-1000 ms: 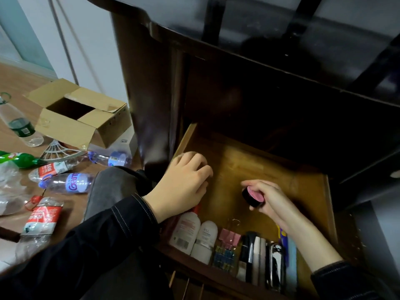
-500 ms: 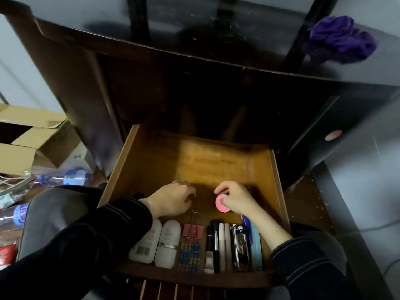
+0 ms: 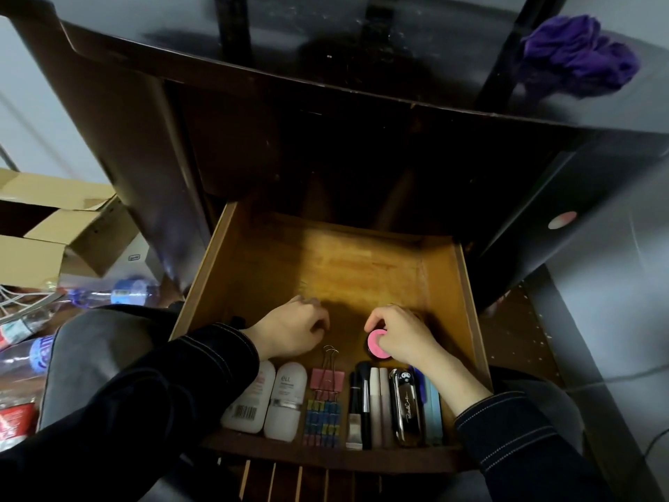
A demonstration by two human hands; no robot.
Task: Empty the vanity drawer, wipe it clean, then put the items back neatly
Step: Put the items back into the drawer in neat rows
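The right hand (image 3: 402, 335) is keeping its grip clamped on the pink-lidded jar (image 3: 376, 344), holding it lower than a second ago, just behind the brushes (image 3: 365, 393) near the drawer's (image 3: 467, 313) front-right corner. The left hand (image 3: 293, 329) is staying curled mid-drawer; whether its grip is holding anything cannot be told.

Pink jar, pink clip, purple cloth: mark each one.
pink jar (image 3: 375, 345), head view, on its pink lid.
pink clip (image 3: 327, 379), head view, on its pink body.
purple cloth (image 3: 575, 56), head view, on its bunched middle.
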